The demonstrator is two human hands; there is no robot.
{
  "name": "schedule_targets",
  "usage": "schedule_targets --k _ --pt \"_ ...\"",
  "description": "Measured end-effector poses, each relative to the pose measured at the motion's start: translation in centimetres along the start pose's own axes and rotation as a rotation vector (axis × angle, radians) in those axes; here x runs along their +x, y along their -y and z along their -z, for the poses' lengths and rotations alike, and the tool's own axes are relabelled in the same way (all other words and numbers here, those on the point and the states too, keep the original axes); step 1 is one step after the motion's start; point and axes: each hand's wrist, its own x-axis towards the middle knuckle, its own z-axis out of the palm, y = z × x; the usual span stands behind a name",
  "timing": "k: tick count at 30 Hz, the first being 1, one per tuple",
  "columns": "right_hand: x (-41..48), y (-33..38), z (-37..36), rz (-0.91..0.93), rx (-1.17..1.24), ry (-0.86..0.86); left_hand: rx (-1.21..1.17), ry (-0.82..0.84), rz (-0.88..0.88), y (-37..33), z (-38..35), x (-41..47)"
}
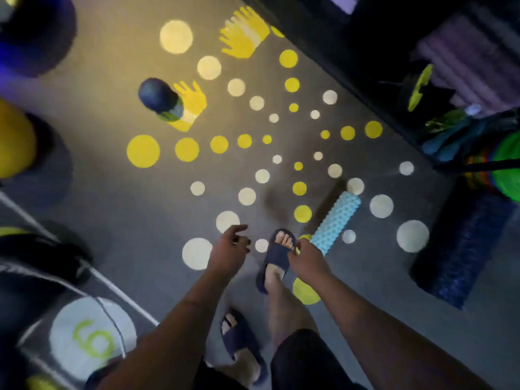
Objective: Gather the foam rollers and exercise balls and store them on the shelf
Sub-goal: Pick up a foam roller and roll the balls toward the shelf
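Note:
A light blue knobbed foam roller (pixel 336 220) lies on the grey dotted floor, just right of my forward foot. A dark blue foam roller (pixel 455 254) lies further right, near the shelf (pixel 394 80). A small dark ball (pixel 157 94) rests on a yellow hand print at the upper left. My right hand (pixel 306 256) hangs close to the near end of the light blue roller, fingers loosely curled, holding nothing. My left hand (pixel 230 246) hovers over the floor with relaxed fingers and is empty.
Big exercise balls, one dark blue (pixel 36 35) and one yellow (pixel 14 139), sit along the left edge. A barbell with black plates (pixel 42 263) lies at lower left. The dark shelf holds purple mats (pixel 464 66) and green gear (pixel 506 170).

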Motion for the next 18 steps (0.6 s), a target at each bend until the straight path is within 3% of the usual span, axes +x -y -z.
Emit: schedule_targets --k 6,10,12,18 --pt "-3.0 7.9 -9.0 0.229 -0.494 0.083 -0.092 -0.232 0.299 17.3 10.2 -2.7" --pt "-7.1 12.3 -18.3 0.431 -0.848 0.108 -0.243 -0.326 0.398 29.6 12.9 -7.6" --pt "-8.2 12.6 -24.6 0.53 -0.939 0.162 -0.344 -0.358 0.436 37.0 12.9 -10.1" --pt "-10.9 6.4 -46.5 0.583 -1.135 0.251 -0.639 -0.515 0.583 61.2 11.9 -18.1"
